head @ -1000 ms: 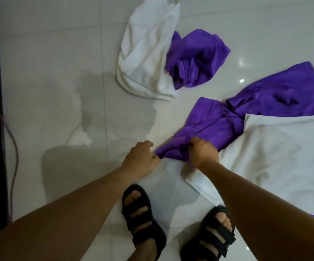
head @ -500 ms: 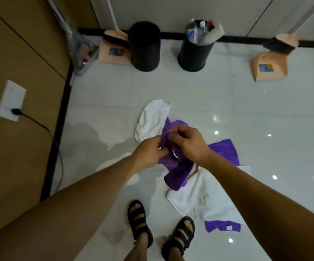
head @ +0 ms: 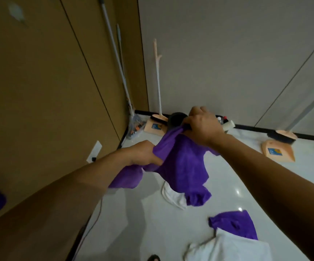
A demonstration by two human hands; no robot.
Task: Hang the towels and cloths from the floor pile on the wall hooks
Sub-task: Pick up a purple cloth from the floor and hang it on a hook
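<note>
- Change: I have raised one purple cloth (head: 184, 166) from the pile (head: 227, 247); it now hangs spread above the pile.
- Left hand (head: 143, 153) grips one edge; right hand (head: 203, 127) pinches a corner, higher.
- Pickup judged done. No hook in view; hanging is next.

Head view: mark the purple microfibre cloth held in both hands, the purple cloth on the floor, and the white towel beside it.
Held purple microfibre cloth (head: 184, 166), head view, middle of its hanging panel.
Purple floor cloth (head: 235, 225), head view, its centre.
White floor towel (head: 233, 249), head view, flat top.
</note>
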